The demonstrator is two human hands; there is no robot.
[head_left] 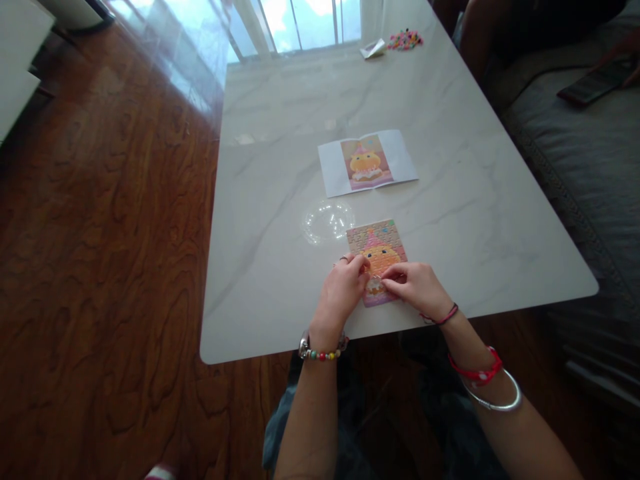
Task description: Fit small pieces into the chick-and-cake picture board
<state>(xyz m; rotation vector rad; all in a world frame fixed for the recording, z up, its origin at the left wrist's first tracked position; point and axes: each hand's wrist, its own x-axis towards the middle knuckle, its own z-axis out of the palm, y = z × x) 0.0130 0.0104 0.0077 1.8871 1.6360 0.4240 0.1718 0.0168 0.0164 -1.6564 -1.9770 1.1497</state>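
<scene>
A small jigsaw puzzle point(383, 258) with a yellow cartoon animal in a pink party hat lies near the table's front edge. Over its lower left part, my left hand point(349, 281) has thumb and fingers pinched together. My right hand point(410, 283) comes in from the right side, its thumb and forefinger closed in a pinch over the puzzle's lower middle. The fingertips of both hands are close together, by a white patch of the picture. Whatever they pinch is too small to make out. Part of the puzzle's lower half is hidden under the hands.
Beyond the puzzle lies a creased paper sheet point(403, 157) printed with the same picture. A heap of colourful small pieces point(406, 40) and a folded white paper point(373, 49) are at the far end of the marble-look table point(270, 267). On the right, someone's hand holds a phone point(597, 83).
</scene>
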